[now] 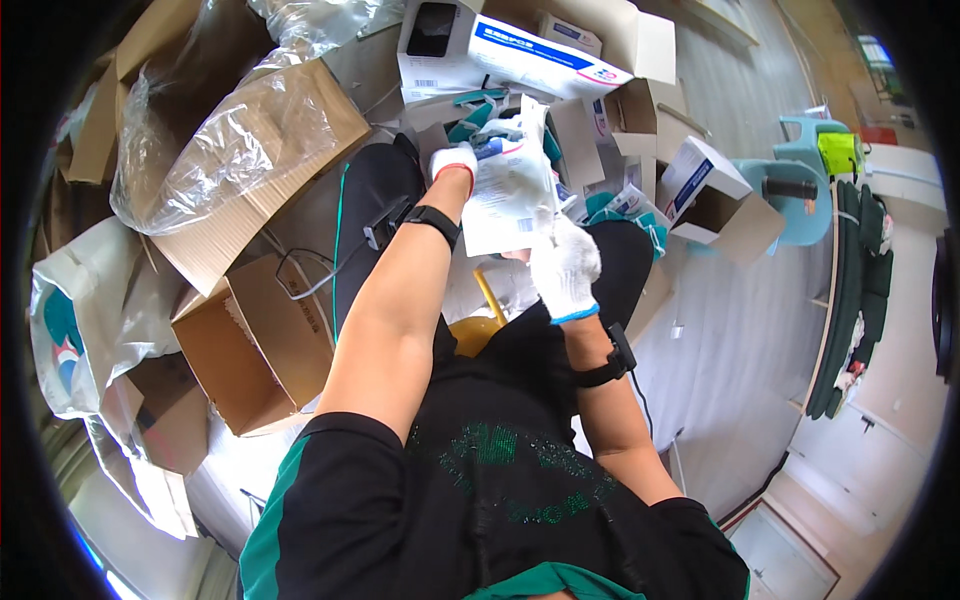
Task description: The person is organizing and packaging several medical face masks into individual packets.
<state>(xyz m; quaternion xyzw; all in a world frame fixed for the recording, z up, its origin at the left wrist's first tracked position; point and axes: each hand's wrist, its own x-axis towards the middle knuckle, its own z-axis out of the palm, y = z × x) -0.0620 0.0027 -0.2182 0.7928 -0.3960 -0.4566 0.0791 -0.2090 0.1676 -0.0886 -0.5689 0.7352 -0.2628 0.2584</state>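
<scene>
In front of me, between my knees, is a white printed packet [505, 205] with a shiny front and blue marks near its top. My left hand [455, 162], in a white knit glove with a red cuff, grips its upper left edge. At its lower right corner my right hand [565, 272], gloved with a blue cuff, is closed on it. Just beyond, partly covered by the packet, lie teal pieces [470, 122] in an open carton. More teal pieces with white straps [635, 215] lie by my right knee.
A large open white-and-blue box [545, 48] stands at the far side. Clear plastic film [240, 130] drapes over a brown carton on the left, with an open cardboard box [240, 350] nearer. To the right are a small white box [700, 185] and a light-blue stool [800, 215].
</scene>
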